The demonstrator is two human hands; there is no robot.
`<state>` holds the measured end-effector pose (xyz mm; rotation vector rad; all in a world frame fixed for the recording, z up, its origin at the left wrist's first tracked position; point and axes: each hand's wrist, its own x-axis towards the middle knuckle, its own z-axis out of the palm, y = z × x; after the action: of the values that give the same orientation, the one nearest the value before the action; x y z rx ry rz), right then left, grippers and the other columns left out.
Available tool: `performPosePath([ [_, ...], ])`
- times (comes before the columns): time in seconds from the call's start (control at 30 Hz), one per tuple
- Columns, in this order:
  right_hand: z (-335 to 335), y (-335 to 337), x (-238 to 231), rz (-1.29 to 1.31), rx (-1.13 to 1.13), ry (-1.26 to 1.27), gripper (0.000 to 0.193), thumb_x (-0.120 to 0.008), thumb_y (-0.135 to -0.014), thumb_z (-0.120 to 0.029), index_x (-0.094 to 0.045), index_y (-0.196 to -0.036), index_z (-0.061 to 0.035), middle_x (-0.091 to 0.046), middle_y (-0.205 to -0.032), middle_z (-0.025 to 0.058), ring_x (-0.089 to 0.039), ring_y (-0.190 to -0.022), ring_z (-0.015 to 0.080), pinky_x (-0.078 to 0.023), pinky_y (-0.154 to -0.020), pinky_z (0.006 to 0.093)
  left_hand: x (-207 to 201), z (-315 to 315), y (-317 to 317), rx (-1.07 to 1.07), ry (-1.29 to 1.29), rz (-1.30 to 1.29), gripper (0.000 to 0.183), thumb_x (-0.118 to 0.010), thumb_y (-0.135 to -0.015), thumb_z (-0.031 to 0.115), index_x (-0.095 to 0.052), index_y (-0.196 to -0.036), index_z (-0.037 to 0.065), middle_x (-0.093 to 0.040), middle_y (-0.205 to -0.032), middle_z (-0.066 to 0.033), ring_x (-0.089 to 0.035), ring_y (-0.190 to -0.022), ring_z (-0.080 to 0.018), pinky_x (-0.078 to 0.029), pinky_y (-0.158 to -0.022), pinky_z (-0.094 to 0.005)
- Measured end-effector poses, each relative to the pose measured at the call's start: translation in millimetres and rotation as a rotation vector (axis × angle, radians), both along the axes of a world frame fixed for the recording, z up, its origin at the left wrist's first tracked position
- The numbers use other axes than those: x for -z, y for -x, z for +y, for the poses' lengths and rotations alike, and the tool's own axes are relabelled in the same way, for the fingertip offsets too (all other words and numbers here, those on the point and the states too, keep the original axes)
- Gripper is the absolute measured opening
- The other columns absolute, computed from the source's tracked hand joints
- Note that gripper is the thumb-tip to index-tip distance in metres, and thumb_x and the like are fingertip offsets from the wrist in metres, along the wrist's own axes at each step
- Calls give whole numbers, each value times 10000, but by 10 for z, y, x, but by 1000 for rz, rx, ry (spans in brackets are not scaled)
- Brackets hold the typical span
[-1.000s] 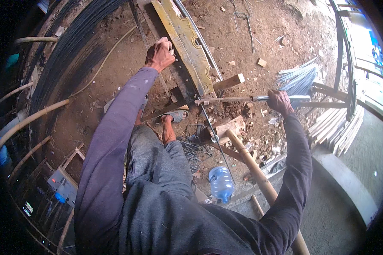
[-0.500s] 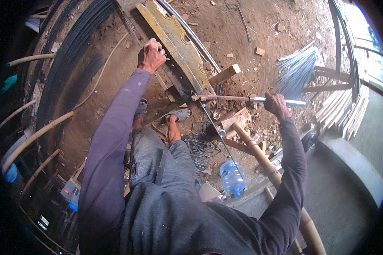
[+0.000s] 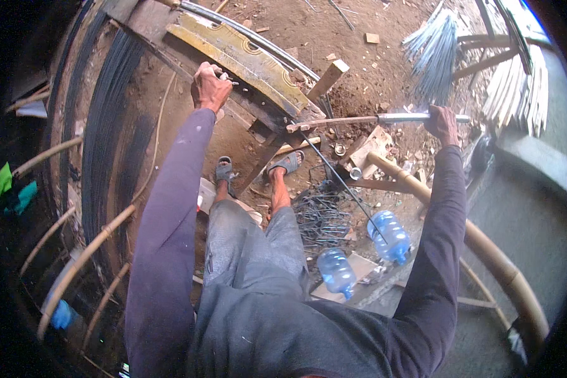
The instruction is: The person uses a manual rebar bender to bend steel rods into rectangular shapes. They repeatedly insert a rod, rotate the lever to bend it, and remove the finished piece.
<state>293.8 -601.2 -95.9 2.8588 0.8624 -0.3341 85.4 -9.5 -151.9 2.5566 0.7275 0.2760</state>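
My right hand [image 3: 444, 125] is wrapped round the silver pipe handle of a long rusty bending bar [image 3: 341, 121]. The bar's hooked head rests at the end of a narrow wooden bench [image 3: 146, 39], where a thin dark steel rod [image 3: 331, 169] comes out and slants down to the right. On the bench my left hand [image 3: 210, 87] is closed beside a row of small metal pegs; what its fingers hold is hidden. Just beyond it lies a yellow-painted carved plank [image 3: 239, 58].
Bent steel pieces [image 3: 324, 217] lie in a heap right of my feet, near two blue water bottles [image 3: 389, 236]. A thick bamboo pole [image 3: 485, 246] crosses at the right. Bundled grey rods [image 3: 431, 53] and pale wooden slats [image 3: 516, 94] lie farther off; long dark rods [image 3: 110, 126] line the left.
The whole view has shifted, and a second water bottle now shows. My right hand has swung the bar's handle end slightly away from me. My left hand stays closed at the bench.
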Motion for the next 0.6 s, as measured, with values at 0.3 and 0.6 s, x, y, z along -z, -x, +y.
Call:
performPosePath([
  [0.3,-533,2403,145,-67,441,230,158,-670,-786,-201,-757,-891,-121,-713,-797,188,-718,-760,362,-570,-673,475,-119,-43,75,25,-26,108,196,-714,-745,234,-721,-841,63,-672,-1011,-169,-675,-907,-372,-534,-761,-475],
  [0.6,375,4597,157,39,964,139,304,-722,-745,-369,-746,-871,-94,-714,-912,220,-688,-891,432,-542,-803,523,275,-27,606,182,-72,-457,436,-696,-846,225,-606,-1229,35,-616,-1186,-235,-592,-1131,-374,-477,-946,-452],
])
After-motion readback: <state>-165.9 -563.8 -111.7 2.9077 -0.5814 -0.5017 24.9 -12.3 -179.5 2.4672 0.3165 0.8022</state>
